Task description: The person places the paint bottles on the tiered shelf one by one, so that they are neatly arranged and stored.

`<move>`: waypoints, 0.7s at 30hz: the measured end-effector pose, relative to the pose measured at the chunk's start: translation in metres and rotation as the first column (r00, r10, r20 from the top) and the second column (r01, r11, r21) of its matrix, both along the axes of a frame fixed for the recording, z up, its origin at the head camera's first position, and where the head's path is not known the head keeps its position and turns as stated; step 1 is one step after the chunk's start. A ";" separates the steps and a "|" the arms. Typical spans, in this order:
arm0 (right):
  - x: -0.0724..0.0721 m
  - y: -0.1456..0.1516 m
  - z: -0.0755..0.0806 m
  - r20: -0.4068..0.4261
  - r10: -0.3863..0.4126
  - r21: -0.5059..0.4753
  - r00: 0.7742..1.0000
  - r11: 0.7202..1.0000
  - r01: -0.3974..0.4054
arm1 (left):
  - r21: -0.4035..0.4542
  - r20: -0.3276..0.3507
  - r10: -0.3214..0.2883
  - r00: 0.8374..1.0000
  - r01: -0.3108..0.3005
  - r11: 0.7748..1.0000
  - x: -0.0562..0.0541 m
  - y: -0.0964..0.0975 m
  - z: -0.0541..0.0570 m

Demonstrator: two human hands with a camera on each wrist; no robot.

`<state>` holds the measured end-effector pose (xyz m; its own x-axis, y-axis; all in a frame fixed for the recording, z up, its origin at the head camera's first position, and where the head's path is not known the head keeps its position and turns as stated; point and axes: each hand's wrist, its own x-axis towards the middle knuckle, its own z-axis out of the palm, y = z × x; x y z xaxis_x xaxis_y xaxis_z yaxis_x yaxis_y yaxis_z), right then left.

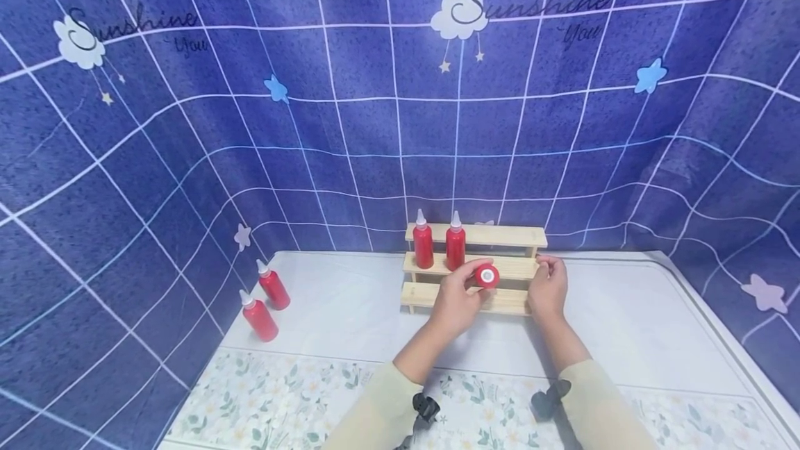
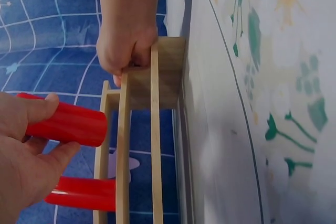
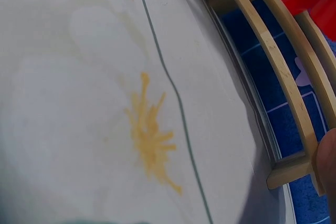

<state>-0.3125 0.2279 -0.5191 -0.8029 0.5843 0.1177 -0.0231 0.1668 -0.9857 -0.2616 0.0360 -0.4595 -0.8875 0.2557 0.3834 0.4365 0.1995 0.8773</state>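
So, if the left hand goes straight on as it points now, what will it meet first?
Most likely the wooden shelf, with the red bottle in the left hand touching first; depth makes it unclear which step.

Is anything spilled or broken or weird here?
Nothing stands out. Two red bottles stand upright on the wooden rack, and the left hand holds another red bottle. The yellow splotch looks like part of the printed flower pattern, not a spill.
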 end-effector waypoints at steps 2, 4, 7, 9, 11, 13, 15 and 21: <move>0.000 0.000 0.000 -0.003 -0.004 0.008 1.000 1.000 0.004 | 0.016 0.018 -0.009 1.000 0.009 1.000 0.000 0.002 0.000; 0.001 0.000 0.000 -0.003 -0.003 0.010 1.000 1.000 0.003 | 0.038 0.029 -0.022 0.999 0.021 0.999 0.001 0.004 0.000; 0.001 0.000 0.000 -0.010 -0.003 0.017 1.000 1.000 0.004 | 0.072 0.038 -0.029 0.999 0.026 0.997 0.001 0.007 -0.001; 0.001 0.000 -0.001 -0.022 -0.002 0.020 1.000 1.000 0.002 | 0.082 0.044 -0.027 0.999 0.023 0.996 0.001 0.009 -0.002; 0.000 0.001 -0.001 -0.028 -0.006 0.025 1.000 1.000 0.006 | 0.089 0.048 -0.027 0.998 0.023 0.996 0.000 0.010 -0.003; 0.000 0.001 -0.001 -0.029 -0.008 0.026 1.000 1.000 0.009 | 0.091 0.050 -0.034 0.998 0.030 0.995 -0.001 0.012 -0.004; 0.000 0.001 -0.001 -0.031 -0.008 0.021 1.000 1.000 0.009 | 0.089 0.038 -0.040 0.998 0.036 0.995 -0.001 0.014 -0.004; -0.001 0.000 0.000 -0.036 0.000 0.012 0.999 1.000 0.000 | 0.045 0.018 -0.018 1.000 0.017 0.999 -0.001 0.018 -0.003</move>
<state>-0.3132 0.2276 -0.5196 -0.7982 0.5826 0.1532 -0.0582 0.1785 -0.9822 -0.2628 0.0539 -0.4624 -0.8900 0.2546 0.3783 0.4233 0.1525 0.8931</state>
